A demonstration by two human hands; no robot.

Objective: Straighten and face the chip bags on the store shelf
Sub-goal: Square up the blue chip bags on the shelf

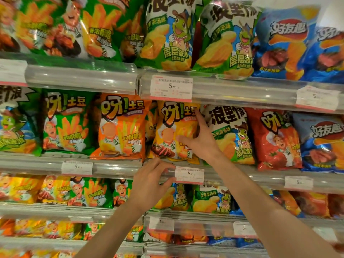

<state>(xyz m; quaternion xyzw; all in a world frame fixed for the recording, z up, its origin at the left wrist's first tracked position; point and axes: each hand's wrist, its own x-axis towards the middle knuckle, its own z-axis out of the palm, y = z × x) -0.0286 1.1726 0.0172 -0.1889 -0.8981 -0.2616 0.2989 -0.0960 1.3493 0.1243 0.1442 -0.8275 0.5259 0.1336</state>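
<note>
A yellow chip bag [173, 127] stands upright on the middle shelf [115, 166], facing forward. My right hand [200, 140] lies on the bag's right half with spread fingers, index finger up at its top right corner and thumb across its front. My left hand [150, 180] hovers just below the bag in front of the shelf's clear rail, fingers loosely bent and holding nothing. An orange bag [121, 127] stands to the yellow bag's left, and a green and white bag [230, 135] to its right.
Rows of chip bags fill the shelves above and below. A red bag [273, 138] and a blue bag [322, 142] stand further right, a green bag [65, 121] further left. White price tags [189, 175] hang on the clear rails.
</note>
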